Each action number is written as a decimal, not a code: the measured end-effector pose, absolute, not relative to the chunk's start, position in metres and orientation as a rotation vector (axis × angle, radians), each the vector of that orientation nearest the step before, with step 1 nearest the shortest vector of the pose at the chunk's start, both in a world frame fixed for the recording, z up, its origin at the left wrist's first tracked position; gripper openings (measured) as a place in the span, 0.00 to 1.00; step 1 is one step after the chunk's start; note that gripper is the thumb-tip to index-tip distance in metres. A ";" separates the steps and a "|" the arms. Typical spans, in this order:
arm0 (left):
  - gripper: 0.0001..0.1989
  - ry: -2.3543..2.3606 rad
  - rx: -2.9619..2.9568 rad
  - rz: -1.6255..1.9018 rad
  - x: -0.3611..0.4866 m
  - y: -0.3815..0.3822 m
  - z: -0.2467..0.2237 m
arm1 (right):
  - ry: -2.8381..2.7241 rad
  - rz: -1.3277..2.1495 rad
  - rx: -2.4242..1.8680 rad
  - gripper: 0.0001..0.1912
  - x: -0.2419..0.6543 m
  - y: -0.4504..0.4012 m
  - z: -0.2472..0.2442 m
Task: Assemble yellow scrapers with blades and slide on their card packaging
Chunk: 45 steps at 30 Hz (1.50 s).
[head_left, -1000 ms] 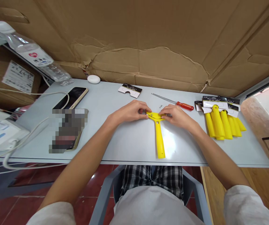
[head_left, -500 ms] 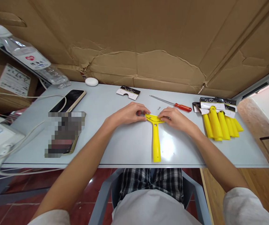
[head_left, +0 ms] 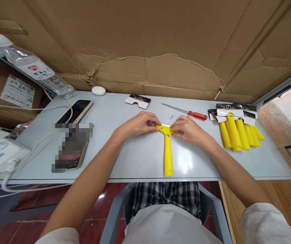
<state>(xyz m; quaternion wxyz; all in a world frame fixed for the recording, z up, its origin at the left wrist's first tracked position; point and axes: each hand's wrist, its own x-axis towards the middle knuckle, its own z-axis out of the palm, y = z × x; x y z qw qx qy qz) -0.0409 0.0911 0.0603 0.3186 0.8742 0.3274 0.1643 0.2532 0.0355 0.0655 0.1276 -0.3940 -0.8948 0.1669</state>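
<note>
A yellow plastic scraper handle (head_left: 168,150) lies flat on the pale grey surface (head_left: 135,161), near the middle of it and close to the near edge. It has a T shape. The wide head is at the far side, and the long grip points toward the person, with its end just before the near edge. Its long axis runs from far to near, almost straight.

The left hand (head_left: 137,123) is at the left end of the head, and its fingertips (head_left: 158,124) touch that end. The right hand (head_left: 188,129) is at the right end and also presses on it. The two hands are apart, with the head between them, and together they clamp it from both sides.

Just beyond the head, a red-handled screwdriver (head_left: 197,115) lies on the surface and points to the left. To the right there is a pile of yellow handles (head_left: 237,135) with black and white cards. A white card (head_left: 137,101) lies far and left of the hands. On the left side there is a smartphone (head_left: 78,110) and a blurred object (head_left: 71,147), which cannot be recognised.
</note>
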 end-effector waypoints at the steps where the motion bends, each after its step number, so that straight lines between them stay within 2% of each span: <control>1: 0.15 0.863 2.299 0.430 -0.041 0.091 0.060 | -2.611 0.469 -1.149 0.12 0.253 0.035 0.065; 22: 0.16 0.890 2.345 0.422 -0.040 0.089 0.057 | -2.624 0.407 -1.131 0.11 0.252 0.035 0.061; 27: 0.16 0.887 2.337 0.415 -0.041 0.090 0.056 | -2.625 0.428 -1.151 0.14 0.251 0.034 0.060; 45: 0.16 0.867 2.359 0.400 -0.041 0.089 0.056 | -2.628 0.435 -1.160 0.12 0.247 0.032 0.059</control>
